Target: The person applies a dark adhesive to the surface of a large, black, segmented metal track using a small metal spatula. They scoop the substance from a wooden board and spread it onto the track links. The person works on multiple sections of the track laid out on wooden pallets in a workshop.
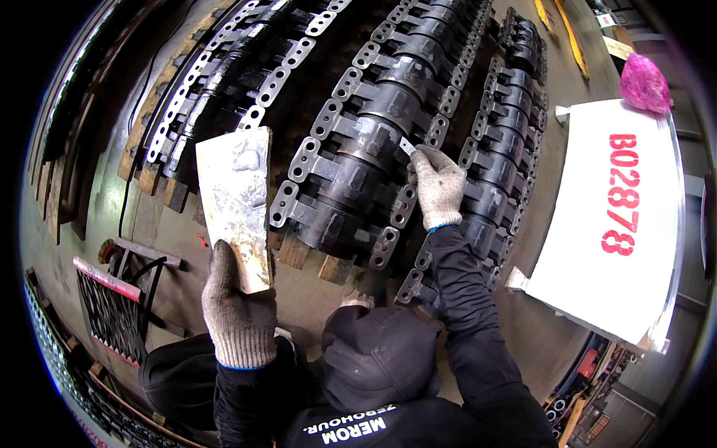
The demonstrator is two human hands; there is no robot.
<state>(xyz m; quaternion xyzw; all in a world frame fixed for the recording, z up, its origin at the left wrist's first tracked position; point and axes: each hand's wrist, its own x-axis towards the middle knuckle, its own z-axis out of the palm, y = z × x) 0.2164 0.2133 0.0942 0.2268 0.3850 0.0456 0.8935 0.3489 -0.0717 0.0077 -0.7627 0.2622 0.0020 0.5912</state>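
My left hand (243, 321), in a grey knit glove, grips the lower end of a flat pale board (213, 172) held upright. Grey paste (243, 168) is smeared over its face, and brownish stains mark the lower part. My right hand (439, 187), in a lighter knit glove, is closed on a small flat metal blade like a putty knife (407, 146); its handle is hidden in the fingers. The tip is at the dark rounded segments of the middle steel track chain (351, 179), where lighter grey patches show. Whether it touches them, I cannot tell.
More track chains lie to the left (261, 89) and right (497, 157), with wooden blocks (336, 269) under the near ends. A white panel with red markings (597, 187) stands at the right, a pink bundle (644, 84) at its far end. A metal frame (112, 291) sits at the left.
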